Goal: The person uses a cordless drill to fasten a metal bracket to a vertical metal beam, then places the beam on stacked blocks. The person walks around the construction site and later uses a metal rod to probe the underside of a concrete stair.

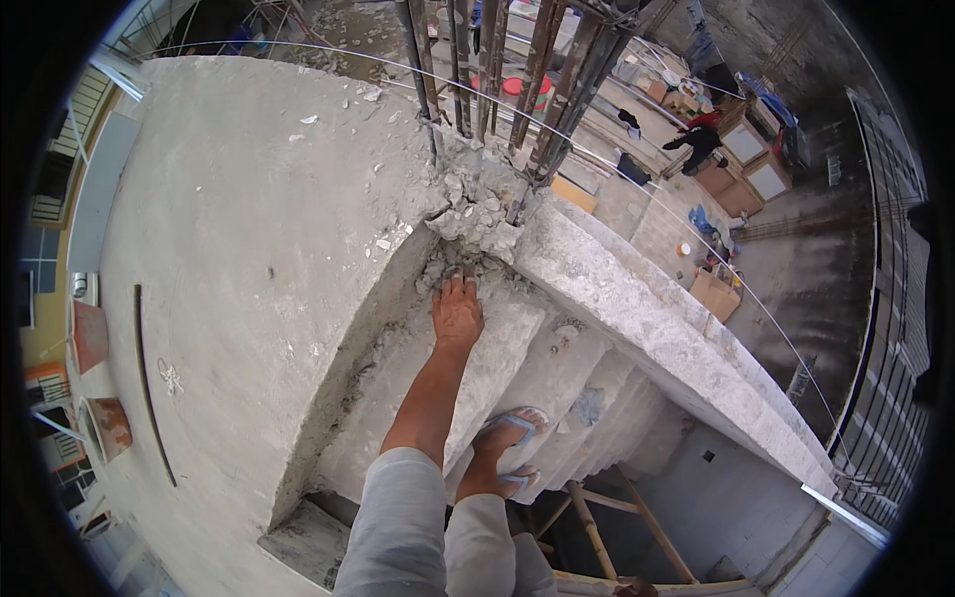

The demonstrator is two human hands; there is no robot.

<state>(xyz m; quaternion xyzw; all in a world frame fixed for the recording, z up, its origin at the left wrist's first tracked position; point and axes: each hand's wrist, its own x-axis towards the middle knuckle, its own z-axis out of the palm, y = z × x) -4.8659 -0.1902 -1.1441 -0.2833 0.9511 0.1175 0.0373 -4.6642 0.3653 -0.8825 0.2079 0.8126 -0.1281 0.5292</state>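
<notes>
My left hand [458, 310] reaches to the top inner corner of a concrete stair. Its palm faces down, and the slightly parted fingertips touch the grey concrete rubble [464, 267] at the foot of a broken column base [482, 221]. No separate object shows in its grasp. Beneath the wrist lies a dusty step [418, 368]. A dark brown shape at the bottom edge may be part of my right hand [635, 588]; its fingers cannot be made out. My feet in light blue flip-flops [519, 426] stand on the steps just right of the forearm.
Steel rebar [477, 70] rises from the column base. A broad slab [239, 199] with a dark rod [149, 383] spreads left. Along the right runs a sloping concrete parapet [637, 308], with a yard far below. Wooden poles [594, 532] cross an opening under the stair.
</notes>
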